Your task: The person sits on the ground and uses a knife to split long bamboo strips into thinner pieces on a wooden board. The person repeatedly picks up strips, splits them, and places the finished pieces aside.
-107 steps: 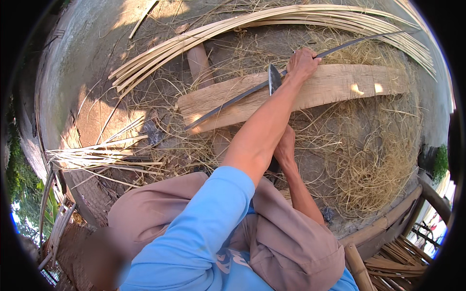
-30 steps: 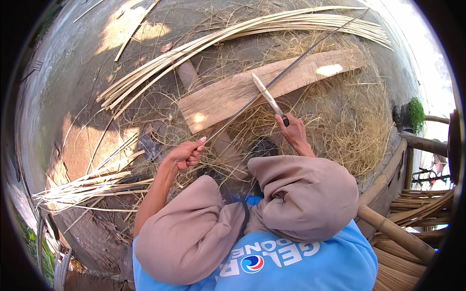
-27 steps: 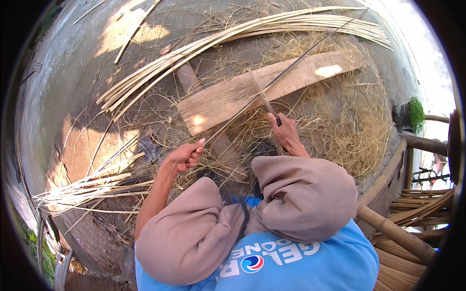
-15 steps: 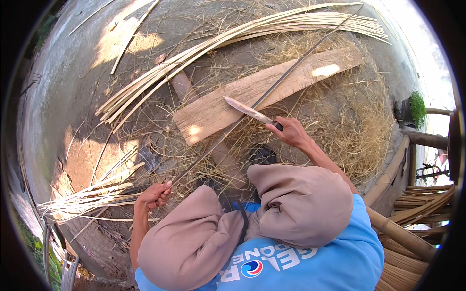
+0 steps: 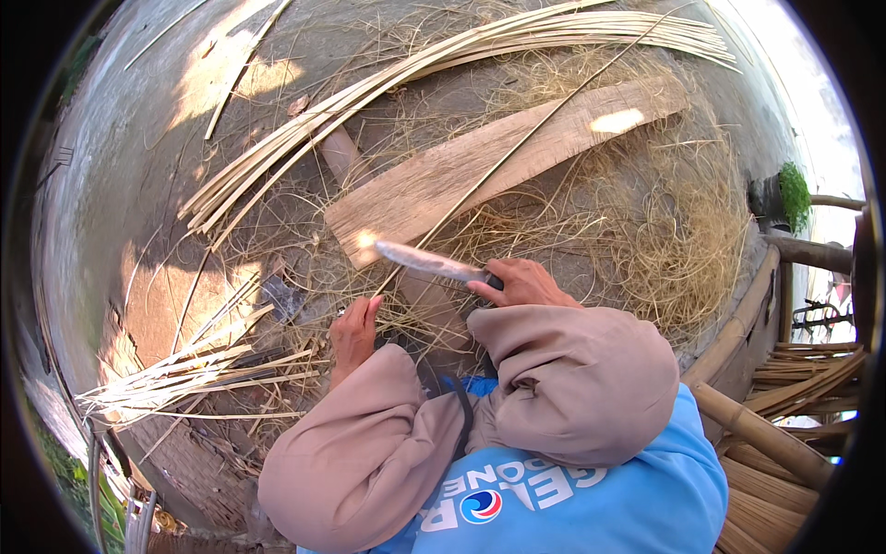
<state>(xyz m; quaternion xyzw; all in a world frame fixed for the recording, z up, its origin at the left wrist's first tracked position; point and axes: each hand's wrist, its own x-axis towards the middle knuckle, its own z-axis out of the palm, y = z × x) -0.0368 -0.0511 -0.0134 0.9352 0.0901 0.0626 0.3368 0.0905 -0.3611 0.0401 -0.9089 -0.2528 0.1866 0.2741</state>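
My right hand (image 5: 528,284) is wrapped round the dark handle of a large knife (image 5: 430,262), its blade pointing left and slightly blurred. Pinched in my left hand (image 5: 354,334) is the near end of a long thin bamboo strip (image 5: 517,148). From there the strip slants up to the right, passing across a wide wooden board (image 5: 406,198) toward the far side. The blade meets the strip just beyond my left fingers, near the board's lower left end; whether it touches cannot be told.
A curved bundle of pale bamboo strips (image 5: 369,88) lies beyond the board. Curly shavings (image 5: 688,222) heap up to the right. Shorter split pieces (image 5: 185,377) lie at the left. Bamboo poles (image 5: 761,434) and stacked strips border the right, near a green plant (image 5: 793,197).
My right hand has drawn the knife down and left along the strip. My left hand has moved up and right, nearer the blade. The strip now shows a paler side.
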